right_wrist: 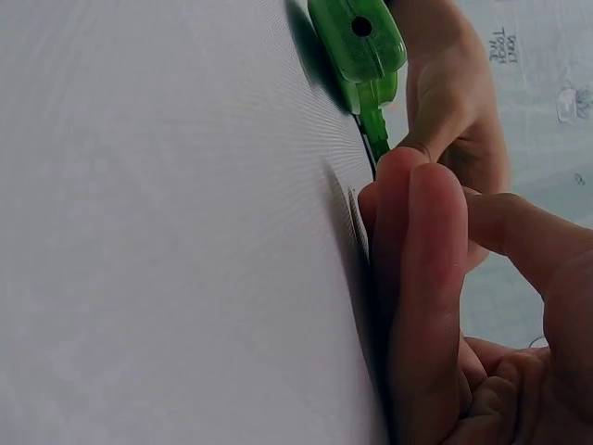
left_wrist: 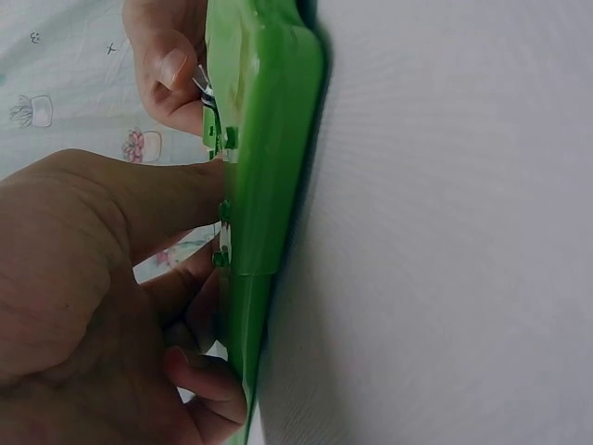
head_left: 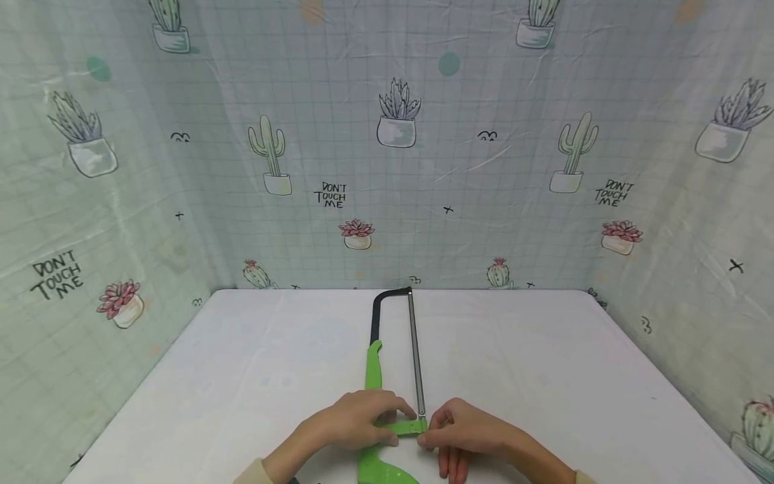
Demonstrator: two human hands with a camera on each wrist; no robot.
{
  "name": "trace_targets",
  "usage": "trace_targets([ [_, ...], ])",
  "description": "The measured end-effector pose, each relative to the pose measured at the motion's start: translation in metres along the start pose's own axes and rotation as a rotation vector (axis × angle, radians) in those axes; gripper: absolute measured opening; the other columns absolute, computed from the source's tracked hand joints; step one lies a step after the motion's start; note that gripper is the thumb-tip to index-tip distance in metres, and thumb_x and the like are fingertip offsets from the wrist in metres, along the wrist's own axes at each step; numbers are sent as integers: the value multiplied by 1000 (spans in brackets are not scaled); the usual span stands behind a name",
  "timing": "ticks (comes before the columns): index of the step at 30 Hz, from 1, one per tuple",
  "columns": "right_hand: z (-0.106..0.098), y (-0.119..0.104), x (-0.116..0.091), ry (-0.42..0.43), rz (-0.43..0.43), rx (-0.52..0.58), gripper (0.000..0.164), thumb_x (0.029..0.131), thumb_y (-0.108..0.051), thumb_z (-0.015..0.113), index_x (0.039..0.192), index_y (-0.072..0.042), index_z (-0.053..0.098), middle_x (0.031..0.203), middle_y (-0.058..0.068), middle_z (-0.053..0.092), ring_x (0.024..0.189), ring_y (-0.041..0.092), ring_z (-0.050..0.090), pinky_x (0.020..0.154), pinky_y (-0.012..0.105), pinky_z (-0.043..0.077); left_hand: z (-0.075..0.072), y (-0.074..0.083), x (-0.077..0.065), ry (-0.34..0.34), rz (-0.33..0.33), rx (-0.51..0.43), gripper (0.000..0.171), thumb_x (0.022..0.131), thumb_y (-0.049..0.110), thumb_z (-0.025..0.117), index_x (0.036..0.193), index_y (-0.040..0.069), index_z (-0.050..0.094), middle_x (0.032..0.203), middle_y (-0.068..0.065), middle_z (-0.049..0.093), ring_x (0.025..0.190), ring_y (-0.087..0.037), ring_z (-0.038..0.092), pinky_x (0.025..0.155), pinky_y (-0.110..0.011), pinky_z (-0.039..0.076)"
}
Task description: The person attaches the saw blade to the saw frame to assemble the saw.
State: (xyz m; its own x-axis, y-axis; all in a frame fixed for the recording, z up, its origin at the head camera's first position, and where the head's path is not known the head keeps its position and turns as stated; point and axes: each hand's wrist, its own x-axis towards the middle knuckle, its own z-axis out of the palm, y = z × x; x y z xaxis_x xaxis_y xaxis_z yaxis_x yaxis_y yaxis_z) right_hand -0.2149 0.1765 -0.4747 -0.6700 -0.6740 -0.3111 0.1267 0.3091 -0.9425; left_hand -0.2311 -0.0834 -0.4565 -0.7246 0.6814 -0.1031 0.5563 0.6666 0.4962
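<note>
A hacksaw (head_left: 373,370) lies on the white table, its black front frame (head_left: 376,316) pointing away from me and its grey blade (head_left: 416,356) along the right side. My left hand (head_left: 357,420) grips the green body beside the short green arm (head_left: 406,428), thumb on the near side. At that arm's right end, my right hand (head_left: 468,430) pinches with thumb and forefinger near the blade's lower end. A small metal part (left_wrist: 201,82) shows by those fingertips in the left wrist view. The right wrist view shows the green handle (right_wrist: 357,37), while the right fingers hide the pinched spot.
The white table (head_left: 290,343) extends around the saw on both sides. Behind and at the sides hangs a cloth (head_left: 447,242) printed with cacti, meeting the table's far edge near the saw's tip.
</note>
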Motion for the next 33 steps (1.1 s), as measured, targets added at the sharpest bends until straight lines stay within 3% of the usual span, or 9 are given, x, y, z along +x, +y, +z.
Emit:
trace_targets([
  [8,-5,-1,-2,-68,0,29,22,98,-24,66,85,-7,65,65,0,71,49,3,65,47,20,52,5,-2,4,18,9,8,21,89,35,78,106,32,67,99,21,62,91,4,56,81,-27,49],
  [20,-11,5,0,-135,-17,58,12,99,-15,63,97,-3,68,68,1,72,52,2,66,50,20,53,4,-2,4,21,4,-8,21,88,35,79,105,31,68,96,21,61,88,4,55,79,-26,49],
  [33,-13,6,1,-191,-35,93,7,97,-10,62,99,-4,65,70,-1,73,55,2,68,52,20,55,3,0,1,21,6,-3,22,87,34,80,105,30,67,95,20,59,86,3,54,77,-25,47],
])
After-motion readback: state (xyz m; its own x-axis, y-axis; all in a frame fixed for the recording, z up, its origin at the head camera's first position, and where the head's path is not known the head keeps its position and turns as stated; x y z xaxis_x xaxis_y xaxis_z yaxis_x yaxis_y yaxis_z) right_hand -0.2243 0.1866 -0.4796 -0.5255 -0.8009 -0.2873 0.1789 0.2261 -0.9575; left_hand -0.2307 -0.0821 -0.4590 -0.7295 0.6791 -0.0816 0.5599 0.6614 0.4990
